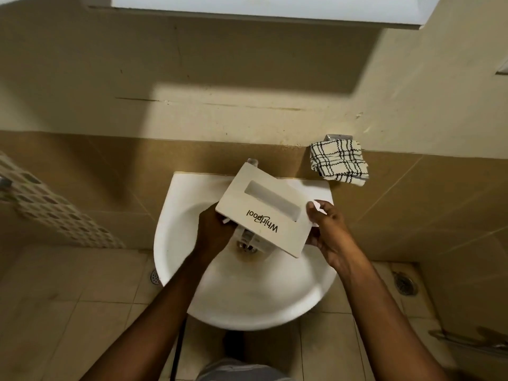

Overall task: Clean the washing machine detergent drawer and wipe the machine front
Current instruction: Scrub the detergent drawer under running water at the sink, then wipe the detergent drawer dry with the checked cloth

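Drawer [264, 210] held over sink [275, 312] middle, logo face up | left hand [213, 232] grips left end, right hand [327, 232] pinches right edge | advice: turn inside toward tap [252, 161], keep both holds firm.

The front panel of your detergent drawer [264, 206] hides its compartments, the fingers of your left grip [213, 232] at 9 o'clock and most of the tap [252, 161] at 12, and the checked cloth [339, 163] at 2 o'clock covers most of its holder [338, 137].
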